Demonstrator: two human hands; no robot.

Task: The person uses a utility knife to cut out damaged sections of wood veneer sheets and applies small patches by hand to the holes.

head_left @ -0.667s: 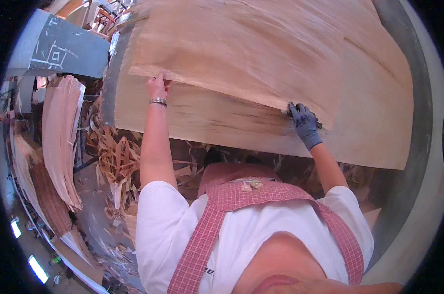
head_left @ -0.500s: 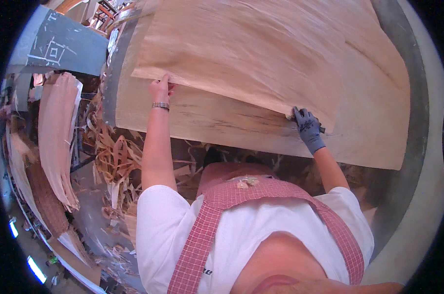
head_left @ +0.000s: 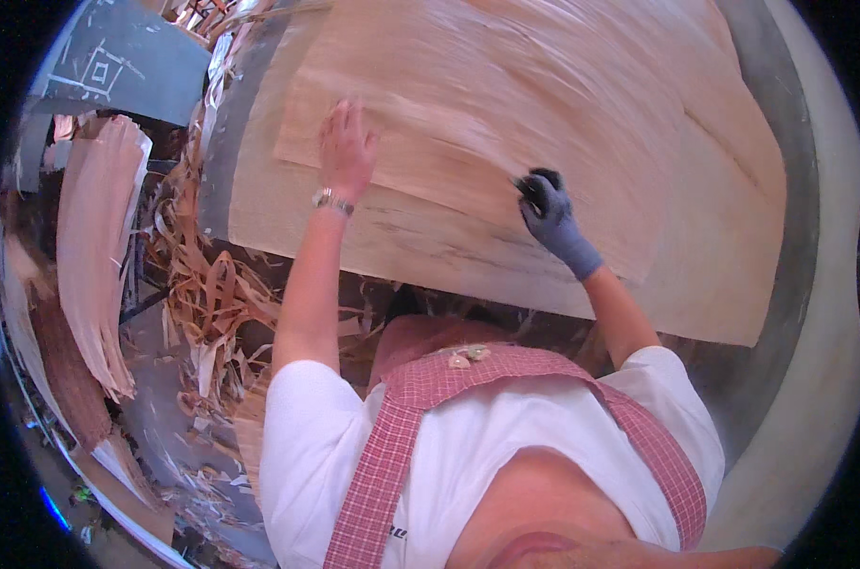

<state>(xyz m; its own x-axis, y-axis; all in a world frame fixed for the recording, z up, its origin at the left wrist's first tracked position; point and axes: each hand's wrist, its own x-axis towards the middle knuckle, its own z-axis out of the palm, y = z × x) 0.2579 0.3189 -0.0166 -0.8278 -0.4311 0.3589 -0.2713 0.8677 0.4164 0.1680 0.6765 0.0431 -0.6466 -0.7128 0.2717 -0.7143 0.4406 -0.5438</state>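
A large, thin sheet of tan wood veneer [head_left: 563, 85] lies over another pale veneer sheet [head_left: 288, 213], whose near strip has dark streaks. My bare left hand [head_left: 347, 152], with a metal watch at the wrist, rests palm down near the upper sheet's left front edge, fingers stretched out. My right hand [head_left: 549, 213], in a grey glove with dark fingertips, is closed over the sheet's front part. A small, thin tip shows by its fingers; the rest of what it holds is hidden. Part of the veneer between my hands is blurred by motion.
Torn veneer strips [head_left: 217, 303] are heaped on the floor at the left. Beyond them lie a stack of long veneer pieces [head_left: 98, 247] and a grey-blue board [head_left: 131, 66] with chalk-like marks. A dark grey table border [head_left: 798, 190] curves along the right.
My left hand has let go of the sheet's edge and now lies flat on it, farther forward. My right hand has moved left and forward. The black handle end at its palm no longer shows.
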